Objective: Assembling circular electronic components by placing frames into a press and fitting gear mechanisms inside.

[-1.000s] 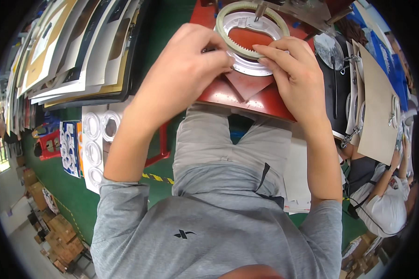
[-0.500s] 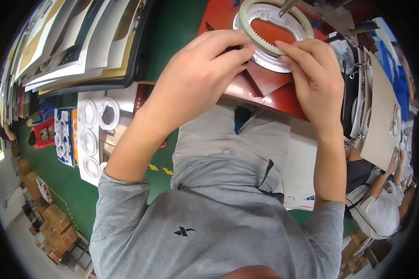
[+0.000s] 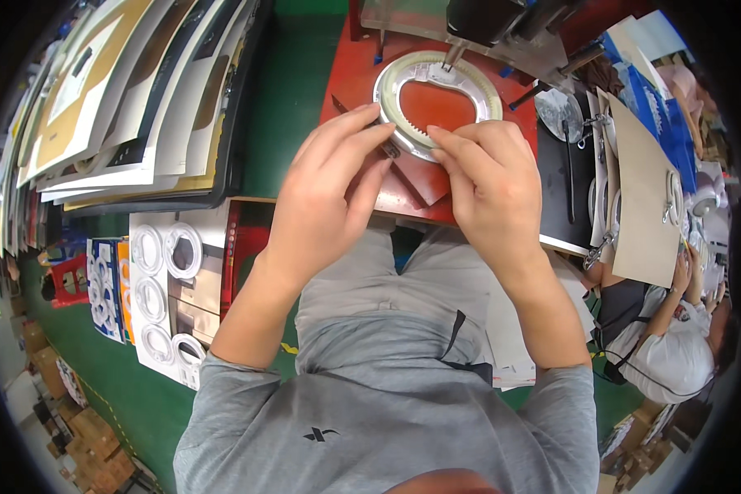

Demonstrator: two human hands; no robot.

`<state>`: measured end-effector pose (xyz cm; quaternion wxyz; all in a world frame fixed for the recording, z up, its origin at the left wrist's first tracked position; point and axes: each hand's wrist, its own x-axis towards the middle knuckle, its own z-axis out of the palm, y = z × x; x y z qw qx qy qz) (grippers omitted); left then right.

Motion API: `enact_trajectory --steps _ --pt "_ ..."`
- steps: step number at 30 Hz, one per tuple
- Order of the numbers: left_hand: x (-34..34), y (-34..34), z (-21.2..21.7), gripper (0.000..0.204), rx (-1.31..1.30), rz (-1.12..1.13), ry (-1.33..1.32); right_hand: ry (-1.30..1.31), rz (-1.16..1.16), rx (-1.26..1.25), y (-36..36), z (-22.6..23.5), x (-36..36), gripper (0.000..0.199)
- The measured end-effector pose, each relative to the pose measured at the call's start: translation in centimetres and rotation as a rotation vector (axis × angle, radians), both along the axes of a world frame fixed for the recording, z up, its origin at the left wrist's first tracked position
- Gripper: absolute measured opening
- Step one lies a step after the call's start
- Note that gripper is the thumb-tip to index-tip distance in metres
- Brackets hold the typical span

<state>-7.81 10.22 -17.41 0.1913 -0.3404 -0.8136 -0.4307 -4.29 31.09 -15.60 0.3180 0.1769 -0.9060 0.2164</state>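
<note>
A pale cream ring with teeth along its inner edge (image 3: 391,99) rests on a shiny white ring-shaped part (image 3: 378,89), on a red work surface. My left hand (image 3: 325,185) is at the ring's near left side. Its fingertips touch the rim, and a small dark piece (image 3: 392,151) shows between fingers and thumb; its kind is unclear. My right hand (image 3: 494,181) pinches at the near right of the rim with thumb and fingers together. Both hands hide parts of the near edge. A metal machine tip (image 3: 452,56) comes down over the far side of the ring.
A dark machine head (image 3: 485,20) stands over the red surface (image 3: 346,78). Stacked sheets and boards (image 3: 140,99) fill the left. Below them a white board carries several white rings (image 3: 150,298). Hanging cards (image 3: 650,198) and a person in white (image 3: 675,354) are at the right.
The toothed ring, tilted and raised off the white part before, now lies down on it. Both hands have come lower in the picture, and the view takes in more of the machine.
</note>
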Motion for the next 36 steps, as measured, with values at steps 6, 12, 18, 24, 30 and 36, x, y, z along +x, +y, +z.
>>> enact_trajectory --steps 6,12,18,24,30,36 --pt "-0.9 0.8 -0.1 0.019 0.109 0.081 -0.013 -0.067 -0.014 0.006 -0.5 0.8 0.1 0.022" --pt "-2.5 2.7 0.7 0.015 0.065 0.251 -0.037 -0.054 -0.014 0.043 -0.4 0.7 -0.1 0.016" --pt "-4.7 3.3 -0.5 0.022 0.074 0.180 -0.025 -0.064 0.004 0.095 -0.1 1.2 -0.3 0.017" --pt "-4.7 3.4 -0.7 0.022 0.163 0.163 -0.144 -0.105 0.057 0.128 0.8 1.1 -0.3 0.023" --pt "-5.2 3.2 -0.7 0.020 0.169 0.107 -0.165 -0.013 -0.052 0.095 2.1 0.2 -3.0 0.039" --pt "-5.2 3.1 0.2 0.017 0.098 0.112 -0.109 -0.281 -0.207 0.145 1.5 -0.3 -3.8 0.057"
